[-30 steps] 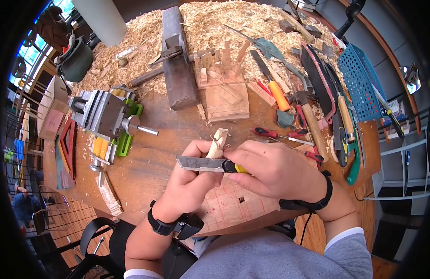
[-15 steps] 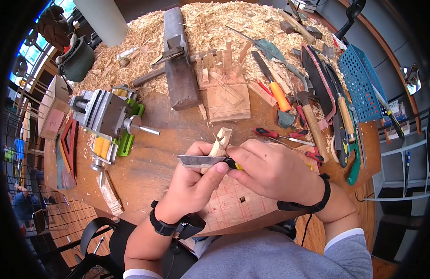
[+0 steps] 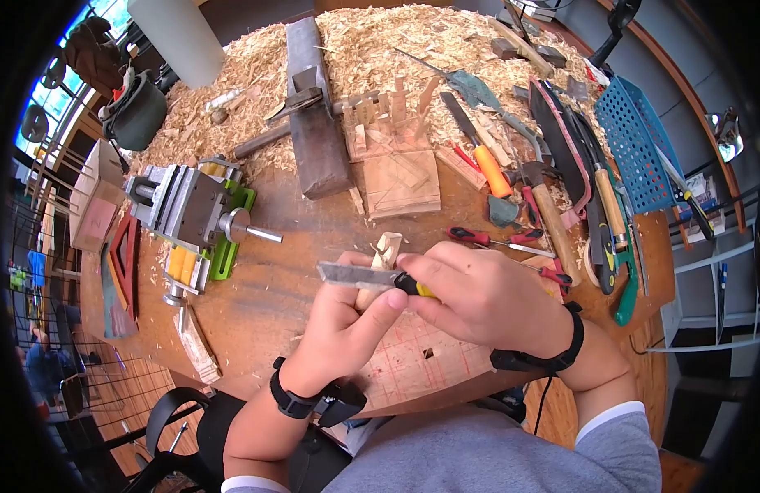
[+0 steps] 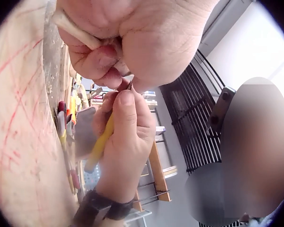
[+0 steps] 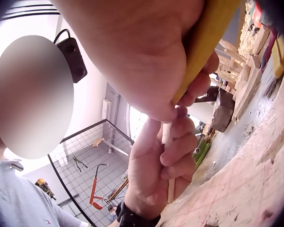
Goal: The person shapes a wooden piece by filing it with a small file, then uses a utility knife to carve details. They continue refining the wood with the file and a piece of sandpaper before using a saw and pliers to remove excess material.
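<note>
In the head view my left hand (image 3: 339,324) grips a small pale piece of carved wood (image 3: 386,246), its top end standing up past the fingers. My right hand (image 3: 487,296) holds a yellow-handled knife (image 3: 359,275); its broad, slant-tipped blade lies across the wood, pointing left. The left thumb is right at the base of the blade. From the left wrist, the yellow handle (image 4: 100,146) shows inside the right fist. In the right wrist view the lower end of the wood (image 5: 171,189) sticks out below the curled left fingers.
A metal vise (image 3: 182,201) stands on the bench at left. Behind the hands lie a large wooden plane (image 3: 318,148) and a wooden block (image 3: 402,185), with heaped shavings (image 3: 371,41) beyond. Files, a hammer (image 3: 556,222) and screwdrivers crowd the right, beside a blue basket (image 3: 635,148).
The knife blade has shifted slightly up over the wood, and the wood's top has tilted and dropped a little. My left thumb has lifted from below the blade to its base.
</note>
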`<state>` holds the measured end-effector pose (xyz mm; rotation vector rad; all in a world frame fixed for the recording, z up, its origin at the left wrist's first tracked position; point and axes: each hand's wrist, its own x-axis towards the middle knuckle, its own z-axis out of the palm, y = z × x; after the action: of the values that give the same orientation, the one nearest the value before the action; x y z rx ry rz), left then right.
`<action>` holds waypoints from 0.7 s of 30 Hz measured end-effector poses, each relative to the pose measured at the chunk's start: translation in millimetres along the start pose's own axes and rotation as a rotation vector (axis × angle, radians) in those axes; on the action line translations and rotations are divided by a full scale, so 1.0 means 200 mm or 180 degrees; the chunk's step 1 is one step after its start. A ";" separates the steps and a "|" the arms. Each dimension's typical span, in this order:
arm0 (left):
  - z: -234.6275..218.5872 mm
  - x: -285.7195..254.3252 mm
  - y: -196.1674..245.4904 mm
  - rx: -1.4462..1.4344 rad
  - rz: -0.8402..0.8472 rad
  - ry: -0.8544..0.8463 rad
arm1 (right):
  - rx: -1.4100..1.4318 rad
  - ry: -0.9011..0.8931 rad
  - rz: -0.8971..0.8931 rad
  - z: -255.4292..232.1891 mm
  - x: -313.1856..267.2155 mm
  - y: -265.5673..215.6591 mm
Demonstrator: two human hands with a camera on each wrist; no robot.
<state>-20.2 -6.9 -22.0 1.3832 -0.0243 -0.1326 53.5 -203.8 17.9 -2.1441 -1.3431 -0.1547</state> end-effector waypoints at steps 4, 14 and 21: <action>-0.02 -0.01 -0.01 -0.0287 -0.0045 -0.0134 | 0.0163 -0.0183 -0.0016 0.01 0.00 0.00; 0.02 -0.01 -0.02 -0.0374 0.0293 0.0102 | -0.0027 0.0031 -0.0017 0.03 0.00 -0.01; 0.02 -0.01 -0.03 0.0253 0.0455 0.0384 | -0.0164 0.0114 -0.0054 0.03 0.00 -0.01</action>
<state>-23.6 -12.3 -27.2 1.4617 -0.0279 0.0719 50.4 -200.3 14.4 -2.1626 -1.3507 -0.2357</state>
